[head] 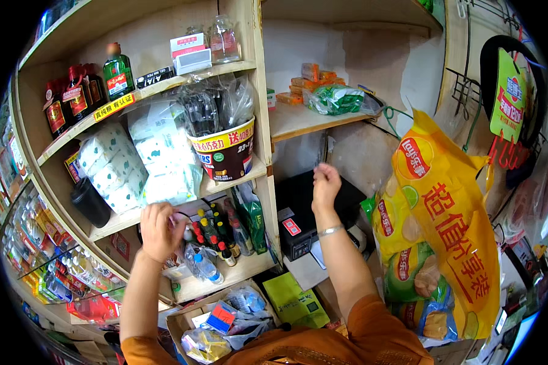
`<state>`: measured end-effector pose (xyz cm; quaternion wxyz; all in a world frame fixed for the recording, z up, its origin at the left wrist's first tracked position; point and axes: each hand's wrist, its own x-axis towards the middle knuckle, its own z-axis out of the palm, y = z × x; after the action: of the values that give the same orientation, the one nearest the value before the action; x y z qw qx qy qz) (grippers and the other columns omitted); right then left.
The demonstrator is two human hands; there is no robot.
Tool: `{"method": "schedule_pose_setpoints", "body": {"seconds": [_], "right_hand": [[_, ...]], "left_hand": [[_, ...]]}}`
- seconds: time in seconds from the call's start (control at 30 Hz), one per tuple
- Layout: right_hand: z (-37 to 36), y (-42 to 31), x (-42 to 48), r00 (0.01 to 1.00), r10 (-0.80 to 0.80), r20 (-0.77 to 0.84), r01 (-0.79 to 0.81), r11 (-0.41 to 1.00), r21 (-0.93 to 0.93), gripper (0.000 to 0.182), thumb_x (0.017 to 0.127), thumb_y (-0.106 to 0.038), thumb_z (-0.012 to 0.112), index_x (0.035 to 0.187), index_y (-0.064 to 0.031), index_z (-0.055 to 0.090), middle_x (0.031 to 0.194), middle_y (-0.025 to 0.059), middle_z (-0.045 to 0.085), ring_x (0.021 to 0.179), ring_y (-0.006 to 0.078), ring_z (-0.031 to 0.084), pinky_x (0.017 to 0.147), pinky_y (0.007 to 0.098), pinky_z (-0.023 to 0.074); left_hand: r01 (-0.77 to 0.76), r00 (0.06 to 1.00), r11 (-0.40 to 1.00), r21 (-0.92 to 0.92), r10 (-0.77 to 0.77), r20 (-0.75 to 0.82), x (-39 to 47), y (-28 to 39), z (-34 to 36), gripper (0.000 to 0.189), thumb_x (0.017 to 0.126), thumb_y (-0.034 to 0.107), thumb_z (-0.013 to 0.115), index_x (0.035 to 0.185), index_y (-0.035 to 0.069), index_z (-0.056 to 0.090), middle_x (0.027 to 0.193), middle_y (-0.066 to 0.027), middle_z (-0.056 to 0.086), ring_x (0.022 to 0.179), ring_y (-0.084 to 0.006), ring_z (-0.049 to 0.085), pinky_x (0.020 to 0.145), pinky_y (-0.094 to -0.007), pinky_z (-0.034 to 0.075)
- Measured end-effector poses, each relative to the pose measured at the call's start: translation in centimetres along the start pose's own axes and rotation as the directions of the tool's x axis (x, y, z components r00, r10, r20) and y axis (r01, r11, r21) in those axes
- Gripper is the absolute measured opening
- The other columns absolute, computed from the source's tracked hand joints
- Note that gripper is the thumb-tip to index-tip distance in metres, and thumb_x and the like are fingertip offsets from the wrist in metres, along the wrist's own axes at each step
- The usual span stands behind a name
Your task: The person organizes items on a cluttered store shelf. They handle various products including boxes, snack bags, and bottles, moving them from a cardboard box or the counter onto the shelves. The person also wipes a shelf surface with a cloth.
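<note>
My left hand is raised at the edge of the middle shelf, just below wrapped tissue packs. Its fingers curl near a thin purplish strand, and whether it grips that is unclear. My right hand, with a bracelet at the wrist, hangs in front of the right bay, fingers curled, above a black printer-like machine. I see nothing in it. Between the hands a printed bucket holds dark items in clear plastic. Sauce bottles and a blue-capped water bottle stand on the lower shelf.
A large yellow Lay's bag hangs at the right. Below, a cardboard box holds small packs. Liquor bottles and a green bottle line the upper shelf. Orange boxes sit on the right shelf. A black cup stands at left.
</note>
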<state>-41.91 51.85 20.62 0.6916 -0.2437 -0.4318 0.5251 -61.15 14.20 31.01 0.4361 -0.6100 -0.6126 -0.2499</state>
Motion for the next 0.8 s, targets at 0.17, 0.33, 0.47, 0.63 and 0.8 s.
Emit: {"method": "schedule_pose_setpoints", "body": {"seconds": [0.17, 0.33, 0.47, 0.63, 0.8], "right_hand": [[4.2, -3.8, 8.2, 0.938, -0.313, -0.148, 0.305, 0.95, -0.072, 0.024, 0.084, 0.001, 0.064, 0.107, 0.0013, 0.064, 0.094, 0.0057, 0.064, 0.082, 0.0144, 0.06, 0.077, 0.0288, 0.0504], [5.3, -9.7, 10.5, 0.869, -0.494, 0.026, 0.415, 0.701, -0.58, 0.048, 0.076, -0.013, 0.073, 0.122, -0.0063, 0.062, 0.1, 0.0103, 0.059, 0.093, 0.0273, 0.059, 0.084, 0.0413, 0.0495], [6.2, -11.3, 12.0, 0.916, -0.381, 0.126, 0.319, 0.498, -0.806, 0.061, 0.075, -0.028, 0.079, 0.133, -0.025, 0.06, 0.116, 0.0142, 0.055, 0.114, 0.0346, 0.052, 0.1, 0.047, 0.0406], [6.8, -10.2, 14.7, 0.924, -0.358, 0.136, 0.28, 0.389, -0.878, 0.029, 0.08, -0.027, 0.076, 0.109, -0.0249, 0.075, 0.111, 0.0119, 0.06, 0.109, 0.0329, 0.057, 0.094, 0.0433, 0.0475], [8.0, -8.3, 17.5, 0.883, -0.46, -0.092, 0.281, 0.674, -0.683, 0.023, 0.083, -0.02, 0.073, 0.102, -0.0085, 0.074, 0.107, 0.0174, 0.063, 0.1, 0.0369, 0.061, 0.091, 0.0439, 0.0482]], "left_hand": [[-0.065, 0.987, 0.996, -0.054, 0.072, 0.142, 4.5, -3.8, 1.1, 0.052, 0.062, 0.018, 0.085, 0.098, 0.006, 0.05, 0.094, -0.0124, 0.056, 0.087, -0.0353, 0.054, 0.078, -0.0425, 0.044], [0.025, 0.999, 0.991, -0.129, -0.022, 0.03, 3.4, -5.2, 2.8, 0.065, 0.048, 0.01, 0.088, 0.096, 0.008, 0.043, 0.086, -0.0118, 0.047, 0.081, -0.0346, 0.047, 0.072, -0.0415, 0.042], [0.032, 0.996, 0.997, -0.073, -0.025, 0.084, 3.5, -5.7, 3.0, 0.066, 0.044, 0.009, 0.087, 0.097, 0.007, 0.047, 0.093, -0.0135, 0.052, 0.088, -0.0358, 0.051, 0.076, -0.0433, 0.045], [0.044, 0.995, 0.996, -0.072, -0.037, 0.093, 3.8, -5.3, 2.5, 0.065, 0.041, 0.012, 0.087, 0.095, 0.007, 0.051, 0.093, -0.0131, 0.053, 0.089, -0.0355, 0.052, 0.077, -0.0434, 0.045], [0.024, 0.996, 0.996, -0.082, -0.018, 0.083, 3.7, -5.7, 2.4, 0.063, 0.042, 0.012, 0.087, 0.095, 0.008, 0.052, 0.093, -0.0127, 0.053, 0.09, -0.035, 0.053, 0.078, -0.0432, 0.045]]}}
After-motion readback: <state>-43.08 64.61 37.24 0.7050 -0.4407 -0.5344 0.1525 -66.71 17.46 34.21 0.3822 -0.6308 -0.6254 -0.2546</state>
